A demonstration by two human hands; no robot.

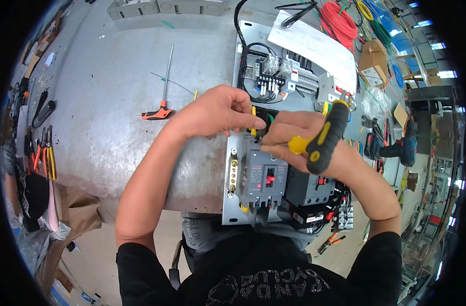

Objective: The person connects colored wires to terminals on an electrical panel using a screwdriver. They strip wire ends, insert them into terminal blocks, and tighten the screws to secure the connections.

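Note:
A metal mounting panel (233,209) with electrical parts lies in front of me. At the top end of a grey moulded-case circuit breaker (266,176) with a red toggle, my left hand (212,109) is closed, its thumb and finger pinching a wire end with a yellow sleeve (254,121). My right hand (294,130) is beside it, fingertips pressed together at the breaker's terminals; what they pinch there is hidden. Held in that same hand is a screwdriver (328,135) with a black and yellow handle, its shaft pointing away from me. A second dark breaker (307,186) sits to the right.
Left of the panel lies a T-handle hex key (159,112) with an orange and black grip. Several pliers (47,153) are at the table's left edge. Relays (273,66), a paper sheet (314,43) and a red wire coil (339,25) lie farther off. A cordless drill (396,145) is at right.

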